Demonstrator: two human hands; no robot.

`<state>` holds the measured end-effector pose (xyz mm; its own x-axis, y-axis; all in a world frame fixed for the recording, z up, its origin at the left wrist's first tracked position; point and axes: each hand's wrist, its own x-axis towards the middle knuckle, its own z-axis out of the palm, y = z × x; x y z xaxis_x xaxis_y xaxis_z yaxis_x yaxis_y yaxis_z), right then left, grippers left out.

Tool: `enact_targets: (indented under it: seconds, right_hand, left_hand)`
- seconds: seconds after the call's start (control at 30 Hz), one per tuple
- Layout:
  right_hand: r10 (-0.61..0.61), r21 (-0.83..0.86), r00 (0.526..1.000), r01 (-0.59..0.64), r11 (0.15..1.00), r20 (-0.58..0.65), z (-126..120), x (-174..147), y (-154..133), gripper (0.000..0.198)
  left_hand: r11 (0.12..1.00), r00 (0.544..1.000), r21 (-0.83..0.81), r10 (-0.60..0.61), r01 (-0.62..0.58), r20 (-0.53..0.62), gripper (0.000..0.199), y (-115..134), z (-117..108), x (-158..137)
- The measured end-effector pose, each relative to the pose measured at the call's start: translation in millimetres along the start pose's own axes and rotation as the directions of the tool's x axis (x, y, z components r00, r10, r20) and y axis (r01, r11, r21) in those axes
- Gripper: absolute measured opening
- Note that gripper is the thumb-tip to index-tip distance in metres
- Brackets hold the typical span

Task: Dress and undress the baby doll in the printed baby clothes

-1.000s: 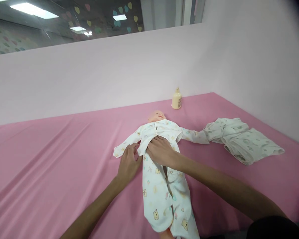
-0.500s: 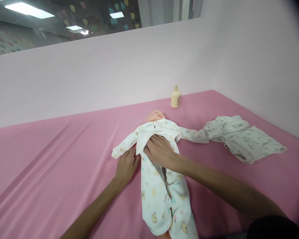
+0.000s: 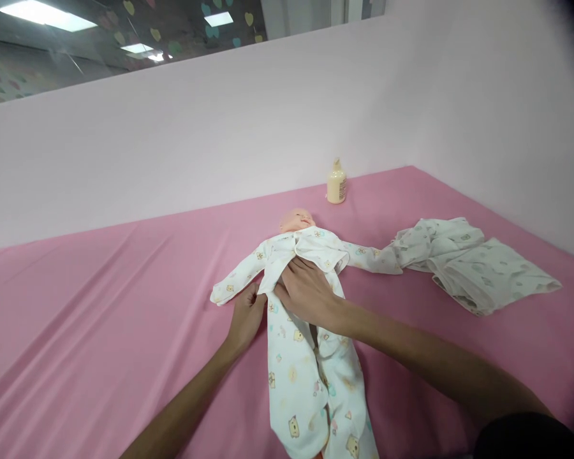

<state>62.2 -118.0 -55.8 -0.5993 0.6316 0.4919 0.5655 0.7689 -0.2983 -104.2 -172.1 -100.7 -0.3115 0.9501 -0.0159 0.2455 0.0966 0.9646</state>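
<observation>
One curled left grip on shirt

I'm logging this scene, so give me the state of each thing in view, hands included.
Doll: lying down, dressed.
Printed garment: on the doll, front parted below the chest.
Left hand: fingers curled at the garment's edge, grip unclear.
Right hand: fingers partly under the garment's front flap.
Bottle: upright.
White cloth: loosely folded, rumpled.
Pink sheet: spread out, creased.
Ceiling lights: lit.
</observation>
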Motion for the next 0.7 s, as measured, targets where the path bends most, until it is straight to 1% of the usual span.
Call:
enact_targets:
  seconds: [0.1,0.23,0.33,0.4,0.47,0.53,0.6,0.63,0.67,0.7]
  right_hand:
    - [-0.019,-0.013,1.0,0.019,1.0,0.006,0.2,-0.7,1.0,0.019]
    - [-0.055,0.015,0.998,0.055,0.998,0.011,-5.6,-6.7,3.4,0.014]
    - [-0.059,0.09,0.997,0.062,0.994,-0.039,-15.5,-14.9,6.7,0.019]
    - [-0.041,0.129,0.994,0.053,0.99,-0.098,-21.8,-20.6,8.3,0.019]
    - [-0.031,0.14,0.989,0.051,0.989,-0.144,-25.5,-25.0,7.8,0.018]
    - [-0.048,0.113,0.987,0.066,0.991,-0.155,-26.5,-26.4,4.2,0.019]
    - [-0.093,0.036,0.989,0.098,0.995,-0.118,-26.2,-23.2,-2.9,0.021]
    - [-0.128,-0.024,0.988,0.126,0.992,-0.09,-26.0,-19.7,-7.6,0.022]
    - [-0.167,-0.092,0.984,0.161,0.983,-0.057,-25.8,-15.1,-12.9,0.023]
    - [-0.206,-0.162,0.978,0.201,0.966,-0.018,-25.4,-9.5,-18.5,0.026]
  left_hand:
    - [0.999,0.998,-0.045,0.001,0.001,0.056,0.014,-2.0,1.7,-0.3]
    - [0.996,0.998,-0.08,-0.03,0.034,0.046,0.015,-5.4,3.8,-0.5]
    - [0.996,0.997,-0.071,-0.056,0.059,0.051,0.011,-8.1,2.3,0.4]
    - [0.985,0.991,-0.143,-0.083,0.097,0.102,0.006,-8.9,-0.3,2.2]
    - [0.942,0.977,-0.295,-0.11,0.16,0.181,0.007,-8.6,-2.9,5.0]
    - [0.863,0.959,-0.449,-0.125,0.232,0.256,0.016,-7.6,-3.8,8.8]
    - [0.784,0.944,-0.545,-0.154,0.297,0.292,0.02,-6.6,-1.5,13.4]
    - [0.757,0.941,-0.572,-0.171,0.316,0.293,0.019,-6.2,0.7,16.0]
    - [0.749,0.945,-0.584,-0.181,0.312,0.273,0.018,-5.8,3.3,18.9]
    - [0.76,0.954,-0.581,-0.182,0.291,0.24,0.016,-5.4,5.7,22.0]
